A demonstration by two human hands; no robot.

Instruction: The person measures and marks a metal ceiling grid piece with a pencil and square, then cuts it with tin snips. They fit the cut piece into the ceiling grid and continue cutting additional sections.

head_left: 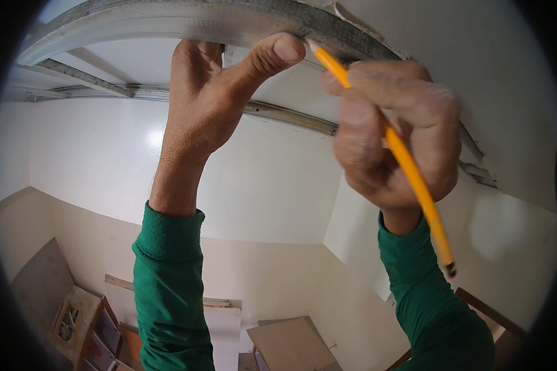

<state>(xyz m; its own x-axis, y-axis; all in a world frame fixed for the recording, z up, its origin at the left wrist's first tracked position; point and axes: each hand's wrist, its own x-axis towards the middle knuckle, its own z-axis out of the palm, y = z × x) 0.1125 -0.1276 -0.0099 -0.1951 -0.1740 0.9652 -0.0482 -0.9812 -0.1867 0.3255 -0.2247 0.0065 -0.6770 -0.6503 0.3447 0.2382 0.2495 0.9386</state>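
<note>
Overhead, a grey galvanized metal channel point(167, 23) runs across the top of the view and bends with the lens. From below, my left hand point(205, 102) grips it; the thumb lies along its lower edge and the other fingers go up behind, partly hidden. My right hand point(408, 120) is closed around a yellow pencil point(419, 185). The pencil's sharpened tip meets the channel just right of my left thumb, beside a small dark mark. Its dark end points down to the right. Both arms are raised, in green sleeves.
More metal ceiling framing point(86, 77) extends behind the channel, beside a pale ceiling panel point(476, 55). Cream walls point(260, 179) surround me. Below stand a wooden box-like piece point(80, 309) at left, leaning boards point(223, 328) and a brown flat panel point(291, 346).
</note>
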